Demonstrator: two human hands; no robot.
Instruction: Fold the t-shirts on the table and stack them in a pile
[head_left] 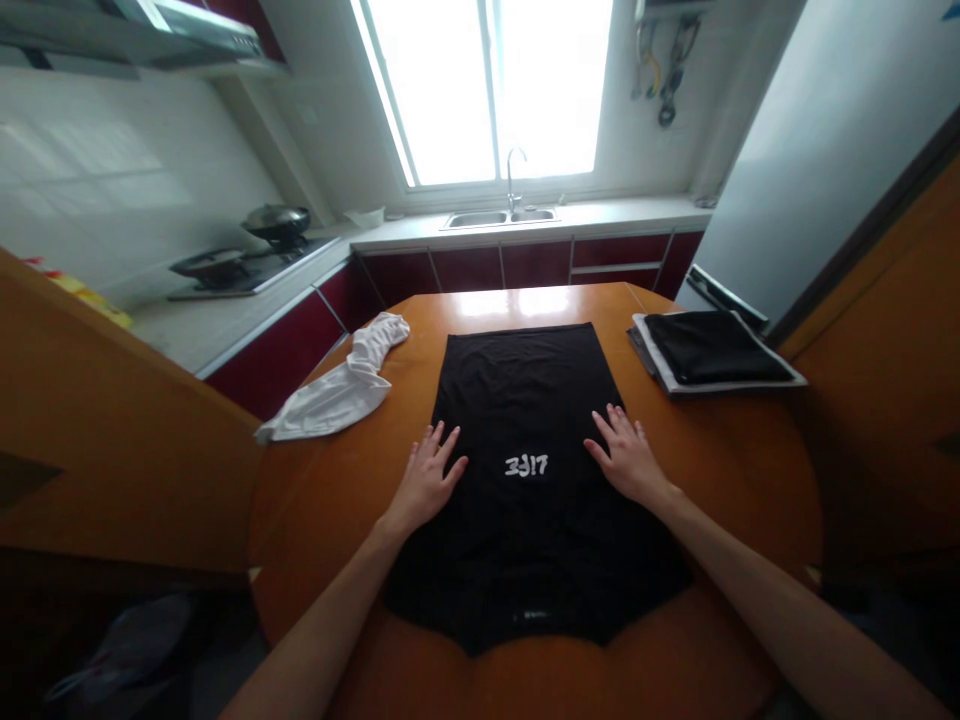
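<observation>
A black T-shirt [525, 530] lies spread flat on the table, its neck end towards me and its hem at the far side. White letters, upside down from here, stand out on its middle. My left hand [427, 478] rests on the shirt's left edge with the fingers spread. On the right edge lies my right hand [624, 458], palm down, its fingers apart too. Neither hand grips the cloth.
The wooden table [315, 530] has a rounded edge. A crumpled white garment [337, 390] lies at its left, and a stack of folded clothes [712, 348] at its right. Beyond are a counter with a sink [495, 218], a stove [262, 268] and a fridge [810, 170].
</observation>
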